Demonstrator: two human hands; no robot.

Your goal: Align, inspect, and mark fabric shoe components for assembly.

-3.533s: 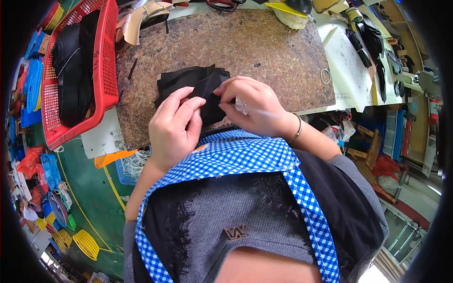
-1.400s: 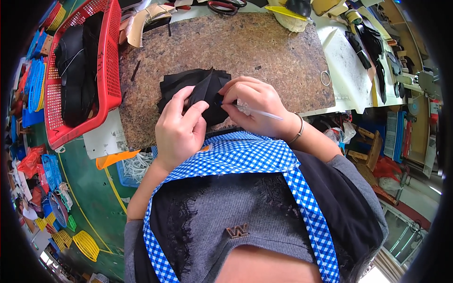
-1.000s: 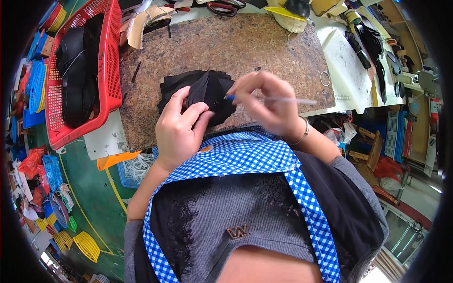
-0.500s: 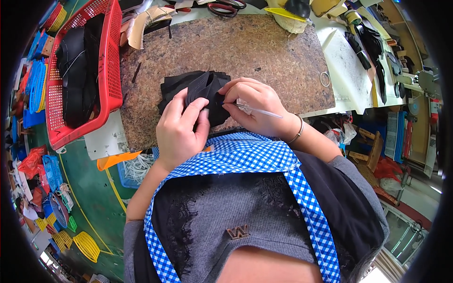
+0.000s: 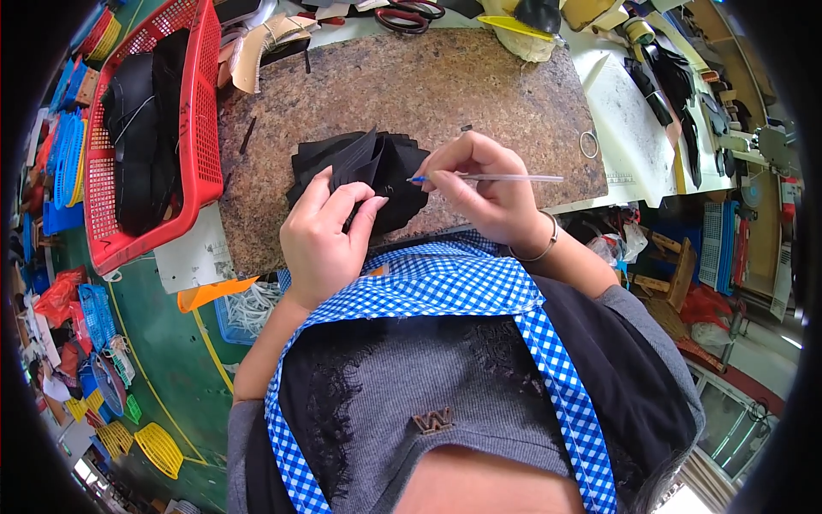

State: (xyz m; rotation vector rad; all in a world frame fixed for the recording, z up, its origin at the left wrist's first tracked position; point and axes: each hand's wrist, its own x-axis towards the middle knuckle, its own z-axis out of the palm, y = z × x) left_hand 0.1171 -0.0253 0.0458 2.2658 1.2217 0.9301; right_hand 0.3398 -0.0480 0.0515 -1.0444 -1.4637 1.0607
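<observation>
Right of the red basket (image 5: 204,128), my left hand (image 5: 324,244) pinches raised sheets of the black stack (image 5: 406,156) on the board (image 5: 488,94), near side. The bared sheet bears pale marks (image 5: 390,189); how many remain, I can't tell. Apart from it, my right hand (image 5: 488,190) grips a clear pen (image 5: 524,178).

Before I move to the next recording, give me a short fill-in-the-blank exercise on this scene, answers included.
1. The hand holding the slim pen-like tool is the person's ____.
2. The left hand touches a stack of pieces coloured ____.
3. The basket holding dark bundled pieces is ____.
4. The checked apron is white and ____.

Missing words: right; black; red; blue.
</observation>
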